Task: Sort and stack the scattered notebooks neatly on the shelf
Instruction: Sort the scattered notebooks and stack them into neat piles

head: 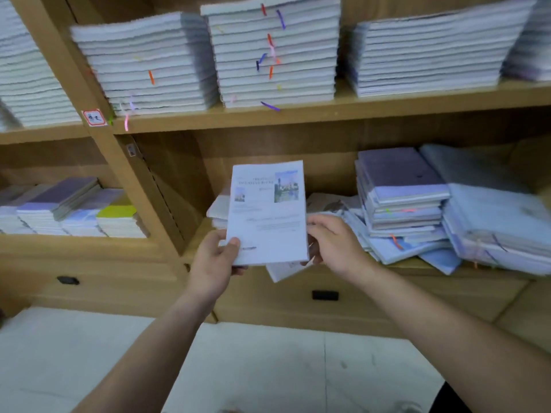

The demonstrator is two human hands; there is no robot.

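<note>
In the head view, a pale blue notebook (267, 213) is held upright at the centre of the frame, in front of the lower bay of the wooden shelf (357, 110). The left hand (216, 263) grips its lower left corner, thumb on the cover. The right hand (334, 244) curls its fingers round the right edge. A loose pile (402, 210) lies at centre right, and tall neat stacks (274, 52) fill the top.
</note>
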